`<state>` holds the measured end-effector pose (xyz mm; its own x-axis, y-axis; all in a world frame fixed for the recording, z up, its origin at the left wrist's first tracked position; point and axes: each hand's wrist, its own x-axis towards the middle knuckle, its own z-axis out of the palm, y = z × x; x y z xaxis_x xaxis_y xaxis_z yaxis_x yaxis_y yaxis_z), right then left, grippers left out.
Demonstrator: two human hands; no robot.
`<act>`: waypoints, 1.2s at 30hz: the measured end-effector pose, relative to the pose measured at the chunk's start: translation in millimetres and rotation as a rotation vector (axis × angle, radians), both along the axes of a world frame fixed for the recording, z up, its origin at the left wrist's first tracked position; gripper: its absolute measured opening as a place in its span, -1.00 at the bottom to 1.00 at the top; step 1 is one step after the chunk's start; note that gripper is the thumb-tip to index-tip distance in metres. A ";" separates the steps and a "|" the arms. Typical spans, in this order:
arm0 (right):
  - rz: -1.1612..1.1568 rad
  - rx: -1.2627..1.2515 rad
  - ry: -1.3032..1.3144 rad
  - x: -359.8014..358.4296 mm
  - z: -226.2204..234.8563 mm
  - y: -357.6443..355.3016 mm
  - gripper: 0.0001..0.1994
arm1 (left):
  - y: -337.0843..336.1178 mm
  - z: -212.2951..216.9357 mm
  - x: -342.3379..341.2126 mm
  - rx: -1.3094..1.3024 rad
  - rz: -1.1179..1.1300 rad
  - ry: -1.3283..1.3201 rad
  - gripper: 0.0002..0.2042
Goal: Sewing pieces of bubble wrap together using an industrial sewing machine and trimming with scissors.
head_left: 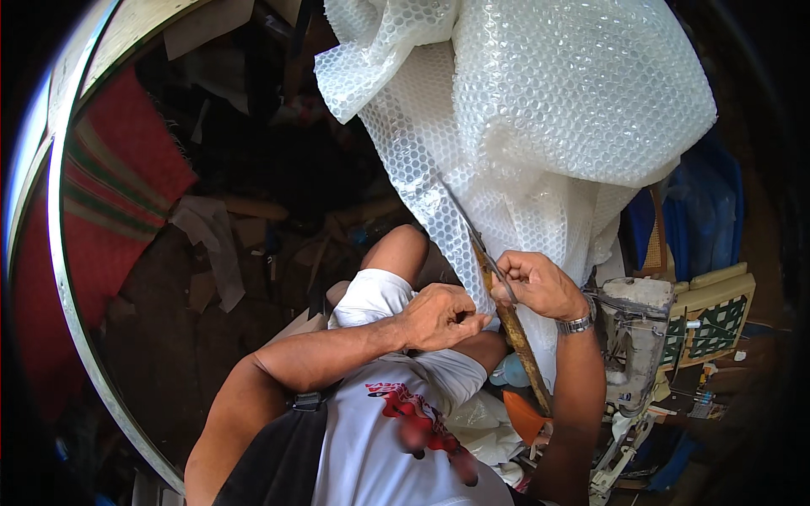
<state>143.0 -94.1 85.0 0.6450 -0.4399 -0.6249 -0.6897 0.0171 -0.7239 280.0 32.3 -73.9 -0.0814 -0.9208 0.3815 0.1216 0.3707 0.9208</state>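
Observation:
A large sheet of clear bubble wrap [574, 93] is bunched up in front of me and hangs down toward my lap. My right hand [540, 285], with a metal watch on its wrist, is closed on the handles of a pair of scissors [458, 205]. The long dark blades point up and to the left, against the wrap. At the wrap's lower corner my left hand [443, 317] has its fingers closed in a pinch on the edge. Just under the scissors runs a worn yellow-brown strip [525, 358], perhaps a wooden edge.
To the right stands a worn grey machine [631, 337], beside a cream frame with dark green lattice [715, 325]. Blue plastic [709, 202] lies behind it. An orange piece [525, 416] rests near my lap. Red striped fabric [118, 185] and a curved metal rim [57, 202] are at left.

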 end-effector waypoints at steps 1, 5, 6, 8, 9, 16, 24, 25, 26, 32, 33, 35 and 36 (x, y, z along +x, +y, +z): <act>0.000 -0.026 0.066 4.2 1.9 -0.7 -0.74 | -0.7 -2.2 0.0 0.002 0.000 -0.005 -0.78; 0.048 -0.011 0.079 11.7 1.9 -6.3 -0.71 | -2.2 1.6 10.3 0.006 -0.025 -0.091 -0.76; 0.063 0.002 0.044 11.2 -0.9 -8.1 -0.72 | -1.9 3.0 10.7 0.005 -0.024 -0.090 -0.76; 0.076 0.015 0.011 12.7 -2.6 -10.3 -0.73 | -1.4 5.2 9.3 0.020 0.006 -0.023 -0.64; 0.074 0.012 0.024 14.7 -3.3 -11.8 -0.72 | -1.9 3.8 8.5 0.020 0.007 -0.023 -0.64; 0.019 0.158 0.039 -5.3 15.1 2.0 -0.71 | -1.9 -0.1 10.4 -0.018 0.053 0.076 -0.82; 0.068 0.189 0.114 -50.1 16.0 7.4 -0.65 | -5.4 4.1 8.3 -0.043 0.111 -0.056 -0.65; 0.069 0.187 0.110 -45.6 16.5 6.3 -0.65 | -5.2 5.0 9.0 -0.071 0.098 -0.089 -0.65; 0.077 0.131 0.130 -39.2 17.4 4.8 -0.67 | -4.4 6.1 9.3 -0.090 0.089 -0.104 -0.65; -0.040 -0.106 0.050 -6.7 8.1 7.5 -0.82 | -0.3 7.3 28.0 0.130 -0.193 -0.365 -0.64; -0.030 -0.109 0.036 -4.2 5.4 8.0 -0.82 | 1.2 8.1 40.8 0.131 -0.181 -0.377 -0.64; -0.035 -0.086 0.058 -1.0 5.0 10.3 -0.78 | 3.5 9.9 72.5 0.292 -0.397 -0.648 -0.59; -0.028 -0.103 0.055 5.0 4.6 13.7 -0.73 | 3.5 15.2 93.1 0.391 -0.526 -0.633 -0.49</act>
